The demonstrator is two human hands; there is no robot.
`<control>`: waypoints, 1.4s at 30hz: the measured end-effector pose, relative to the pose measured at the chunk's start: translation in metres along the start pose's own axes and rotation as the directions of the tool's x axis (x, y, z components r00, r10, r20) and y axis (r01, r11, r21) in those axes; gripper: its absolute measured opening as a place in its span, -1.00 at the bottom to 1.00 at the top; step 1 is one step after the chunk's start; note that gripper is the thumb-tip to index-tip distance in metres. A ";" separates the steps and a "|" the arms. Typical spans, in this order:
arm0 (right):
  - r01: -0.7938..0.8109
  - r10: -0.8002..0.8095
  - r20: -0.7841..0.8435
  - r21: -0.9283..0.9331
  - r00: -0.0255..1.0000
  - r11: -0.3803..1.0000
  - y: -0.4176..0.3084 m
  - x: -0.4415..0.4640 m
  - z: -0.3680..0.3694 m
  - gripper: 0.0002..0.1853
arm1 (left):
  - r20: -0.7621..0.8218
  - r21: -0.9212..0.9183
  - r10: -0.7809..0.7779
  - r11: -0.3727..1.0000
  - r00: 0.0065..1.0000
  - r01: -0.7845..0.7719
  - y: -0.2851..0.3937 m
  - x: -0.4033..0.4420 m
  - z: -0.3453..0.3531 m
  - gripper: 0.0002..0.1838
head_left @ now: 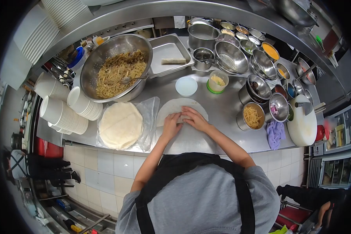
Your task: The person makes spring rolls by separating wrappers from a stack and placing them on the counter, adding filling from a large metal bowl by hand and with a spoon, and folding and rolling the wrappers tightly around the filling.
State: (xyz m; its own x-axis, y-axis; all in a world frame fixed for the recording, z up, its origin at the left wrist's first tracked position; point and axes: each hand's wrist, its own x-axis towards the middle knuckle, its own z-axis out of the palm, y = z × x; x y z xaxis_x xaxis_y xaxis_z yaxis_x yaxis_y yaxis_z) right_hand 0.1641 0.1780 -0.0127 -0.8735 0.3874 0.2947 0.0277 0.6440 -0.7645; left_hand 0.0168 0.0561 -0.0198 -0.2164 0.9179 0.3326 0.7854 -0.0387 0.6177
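Note:
A thin, pale round wrapper [189, 103] lies on the steel counter in front of me, its near part folded up under my fingers. My left hand [171, 124] curls its fingers over that near edge. Close beside it, almost touching, my right hand [196, 118] also has its fingers bent down on the wrapper. Any filling inside the fold is hidden. To the left, a stack of round wrappers [121, 125] rests on a clear plastic bag [149, 121]. Beyond my hands stand a small pale-blue bowl [186, 86] and a tub of chopped yellowish food [217, 81].
A large steel bowl [87, 74] of shredded filling with a spoon stands back left. Beside it, a metal tray [162, 48] holds one finished roll [173, 61]. White tubs [58, 113] are at left. Steel bowls, a fries-filled pot [252, 117] and a purple cloth [275, 134] stand right.

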 end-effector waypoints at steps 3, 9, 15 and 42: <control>0.073 -0.090 -0.059 -0.237 0.994 0.969 0.000 -0.007 0.003 -0.54 | 0.014 0.079 0.005 0.997 1.000 -0.006 0.001 -0.001 0.003 -0.46; -0.082 0.091 0.030 -0.237 0.995 0.968 -0.004 -0.013 0.003 -0.52 | 0.125 0.082 -0.030 0.996 0.992 0.020 -0.004 0.003 -0.002 -0.50; -0.068 0.071 0.018 -0.152 0.997 0.986 0.004 -0.009 0.006 -0.56 | 0.164 0.048 -0.026 0.999 0.986 0.018 -0.010 0.005 -0.003 -0.53; 0.021 -0.031 -0.058 -0.167 0.998 0.986 0.007 -0.008 -0.005 -0.72 | 0.284 0.070 0.045 0.995 0.958 -0.067 -0.008 0.022 -0.023 -0.58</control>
State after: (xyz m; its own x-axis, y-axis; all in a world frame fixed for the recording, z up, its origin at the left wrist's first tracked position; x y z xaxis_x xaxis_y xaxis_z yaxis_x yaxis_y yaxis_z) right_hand 0.1739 0.1825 -0.0176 -0.8445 0.4047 0.3507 0.0902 0.7530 -0.6518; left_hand -0.0075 0.0679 -0.0005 -0.0071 0.9896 0.1440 0.8366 -0.0730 0.5429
